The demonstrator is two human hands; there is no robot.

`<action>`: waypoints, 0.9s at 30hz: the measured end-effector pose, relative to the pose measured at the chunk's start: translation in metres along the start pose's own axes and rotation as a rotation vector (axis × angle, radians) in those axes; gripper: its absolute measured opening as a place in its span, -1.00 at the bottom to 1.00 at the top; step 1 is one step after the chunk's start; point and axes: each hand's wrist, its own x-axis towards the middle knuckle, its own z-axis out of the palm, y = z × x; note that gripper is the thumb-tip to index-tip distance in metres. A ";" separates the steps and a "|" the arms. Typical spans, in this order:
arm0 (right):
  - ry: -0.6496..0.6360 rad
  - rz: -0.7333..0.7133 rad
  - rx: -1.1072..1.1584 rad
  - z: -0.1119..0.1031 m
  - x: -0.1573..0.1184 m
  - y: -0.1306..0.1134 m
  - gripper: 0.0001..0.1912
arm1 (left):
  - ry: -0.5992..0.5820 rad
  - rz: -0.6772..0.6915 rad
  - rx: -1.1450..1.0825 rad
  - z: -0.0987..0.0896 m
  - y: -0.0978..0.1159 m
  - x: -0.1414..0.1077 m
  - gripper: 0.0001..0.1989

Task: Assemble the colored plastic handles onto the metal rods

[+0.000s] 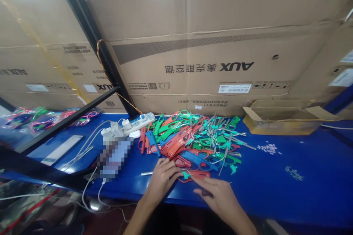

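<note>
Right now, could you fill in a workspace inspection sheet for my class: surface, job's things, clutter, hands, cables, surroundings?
Surface: glossy blue tabletop.
Job's things: red plastic handle shell with small green plastic piece, between the hands; jumbled heap of multicoloured plastic shells and metal rods behind.
Clutter: small pale pieces right of the heap; open brown cardboard box behind them.
Hands: left hand, fingertips beside the green piece; right hand near the shell, unidentified dark object in its grasp.
Cables: white cables near white plastic power strip, left side.
Surroundings: large brown cardboard cartons, black metal post.
</note>
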 end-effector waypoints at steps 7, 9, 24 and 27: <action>0.010 -0.003 -0.037 0.001 -0.001 0.000 -0.58 | 0.021 0.045 0.030 0.000 0.003 0.000 -0.76; 0.022 -0.012 -0.046 0.003 -0.001 0.001 -0.58 | 0.035 0.054 0.036 -0.001 0.004 0.001 -0.76; -0.022 0.019 -0.034 -0.001 0.001 -0.002 -0.59 | 0.032 0.068 0.070 0.001 0.003 -0.001 -0.76; -0.021 0.023 -0.041 -0.002 0.002 -0.003 -0.58 | 0.063 0.083 0.092 0.002 0.004 -0.001 -0.77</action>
